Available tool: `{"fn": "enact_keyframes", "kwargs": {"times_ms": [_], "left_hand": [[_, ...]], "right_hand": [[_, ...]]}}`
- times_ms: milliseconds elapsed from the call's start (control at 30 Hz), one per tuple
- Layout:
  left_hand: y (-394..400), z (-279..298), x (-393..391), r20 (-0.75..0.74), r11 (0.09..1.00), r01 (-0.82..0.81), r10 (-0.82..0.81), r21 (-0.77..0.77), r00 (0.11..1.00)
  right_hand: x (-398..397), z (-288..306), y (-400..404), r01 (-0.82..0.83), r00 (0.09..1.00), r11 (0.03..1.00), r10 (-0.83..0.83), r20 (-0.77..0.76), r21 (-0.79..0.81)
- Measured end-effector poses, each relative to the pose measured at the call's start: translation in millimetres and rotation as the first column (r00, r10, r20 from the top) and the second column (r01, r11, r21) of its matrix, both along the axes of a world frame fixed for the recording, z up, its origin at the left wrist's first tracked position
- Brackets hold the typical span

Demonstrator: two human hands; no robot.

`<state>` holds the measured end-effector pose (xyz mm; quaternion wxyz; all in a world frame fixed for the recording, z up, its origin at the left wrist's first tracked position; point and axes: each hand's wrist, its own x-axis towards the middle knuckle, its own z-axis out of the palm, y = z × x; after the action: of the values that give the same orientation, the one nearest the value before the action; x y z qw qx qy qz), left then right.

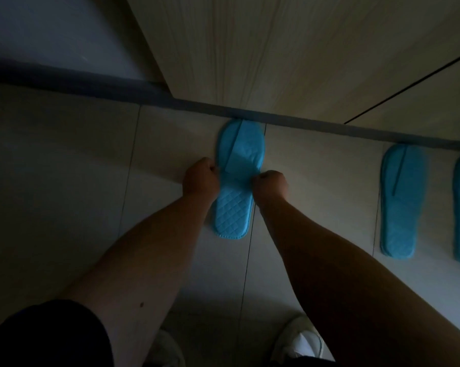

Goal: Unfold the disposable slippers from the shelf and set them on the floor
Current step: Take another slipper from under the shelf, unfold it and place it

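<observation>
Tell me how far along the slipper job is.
Two blue slippers already lie on the floor tiles at right, beside the cabinet base. The left hand and right hand grip a third slipper by its sides, toe against the base. Whether more remain on the shelf is out of view.

No readable text, labels or numbers anywhere.

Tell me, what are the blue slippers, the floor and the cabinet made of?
The slipper held between both hands looks like thin non-woven fabric: matte, creased over the toe, with a quilted, stitched insole. The floor appears to be pale glazed tile, with thin dark joint lines and a soft sheen. The cabinet looks like light wood-grain laminate, going by its fine parallel streaks; real wood cannot be ruled out in this dim light.
</observation>
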<state>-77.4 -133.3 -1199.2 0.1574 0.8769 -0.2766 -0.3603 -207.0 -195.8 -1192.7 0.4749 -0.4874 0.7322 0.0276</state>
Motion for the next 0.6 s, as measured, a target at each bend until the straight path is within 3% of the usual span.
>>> {"fn": "enact_keyframes", "kwargs": {"times_ms": [367,467,600], "left_hand": [[-4.6,0.7,-1.6,0.022,0.998,-0.035,0.034,0.053,0.999],[0.5,27.5,-4.8,0.035,0.994,-0.047,0.044,0.098,0.998],[22.0,107.4,-14.3,0.089,0.992,0.048,-0.059,0.117,0.994]], "right_hand": [[1.1,4.0,-5.0,-0.108,0.99,0.994,0.107,-0.095,0.001],[-5.3,32.1,-6.7,-0.195,0.966,0.98,0.187,-0.18,-0.029],[-18.5,116.1,7.9,-0.424,0.86,0.897,0.357,-0.364,-0.122]]}}
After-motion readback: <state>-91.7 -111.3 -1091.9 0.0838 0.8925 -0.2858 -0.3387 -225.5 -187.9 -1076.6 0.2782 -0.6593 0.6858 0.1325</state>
